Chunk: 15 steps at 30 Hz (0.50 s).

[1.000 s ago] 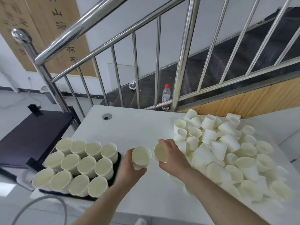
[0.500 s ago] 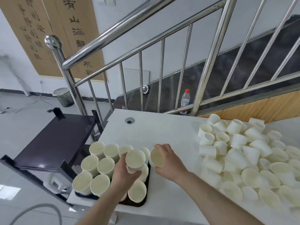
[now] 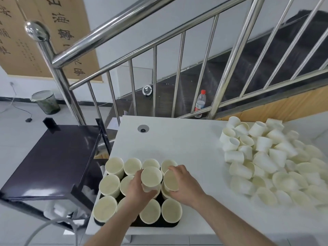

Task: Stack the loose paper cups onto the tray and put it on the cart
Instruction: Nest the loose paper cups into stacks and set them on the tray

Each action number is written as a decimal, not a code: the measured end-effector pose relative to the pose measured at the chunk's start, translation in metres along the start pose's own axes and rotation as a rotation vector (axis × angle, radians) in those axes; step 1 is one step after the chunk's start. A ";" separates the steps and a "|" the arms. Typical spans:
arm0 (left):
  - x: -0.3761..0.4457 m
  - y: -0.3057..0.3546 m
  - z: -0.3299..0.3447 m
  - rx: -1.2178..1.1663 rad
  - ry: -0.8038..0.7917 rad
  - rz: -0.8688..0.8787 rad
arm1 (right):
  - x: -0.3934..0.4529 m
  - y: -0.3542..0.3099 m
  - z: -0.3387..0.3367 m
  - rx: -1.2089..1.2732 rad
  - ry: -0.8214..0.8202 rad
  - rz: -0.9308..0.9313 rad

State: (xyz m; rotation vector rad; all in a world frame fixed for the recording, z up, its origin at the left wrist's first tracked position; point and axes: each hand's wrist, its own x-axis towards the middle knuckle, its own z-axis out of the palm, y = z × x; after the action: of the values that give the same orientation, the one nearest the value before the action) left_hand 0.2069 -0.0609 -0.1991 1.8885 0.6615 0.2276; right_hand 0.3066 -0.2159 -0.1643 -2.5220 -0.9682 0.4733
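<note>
A black tray (image 3: 170,224) at the white table's near left corner holds several upright stacks of white paper cups (image 3: 114,166). My left hand (image 3: 137,188) grips one paper cup (image 3: 151,176) just above the middle stacks. Beside it my right hand (image 3: 184,183) grips a second cup (image 3: 171,181) over the tray's right column. A big heap of loose cups (image 3: 266,157) lies on the right part of the table. The dark cart (image 3: 53,162) stands left of the table, its top lower than the tabletop.
A steel stair railing (image 3: 229,68) runs behind the white table (image 3: 186,144). A plastic bottle (image 3: 200,102) stands behind the rails. The table has a round cable hole (image 3: 143,128). A waste bin (image 3: 46,102) sits on the floor at far left.
Both hands carried their cups left from the bare tabletop to over the tray. The view swung left, so the tray sits centred and the loose heap slid right.
</note>
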 end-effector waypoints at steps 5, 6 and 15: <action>0.009 -0.007 0.005 0.102 -0.001 0.032 | 0.002 0.002 0.010 -0.017 -0.041 0.043; 0.010 -0.008 0.006 0.123 0.012 0.046 | 0.002 0.003 0.012 -0.019 -0.048 0.044; 0.011 -0.011 0.006 0.277 -0.036 0.145 | 0.003 0.010 0.024 -0.058 -0.068 0.038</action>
State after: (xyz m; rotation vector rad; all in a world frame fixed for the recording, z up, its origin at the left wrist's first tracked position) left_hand 0.2150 -0.0565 -0.2131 2.2048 0.5536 0.2024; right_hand 0.3036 -0.2154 -0.1900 -2.5951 -0.9729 0.5535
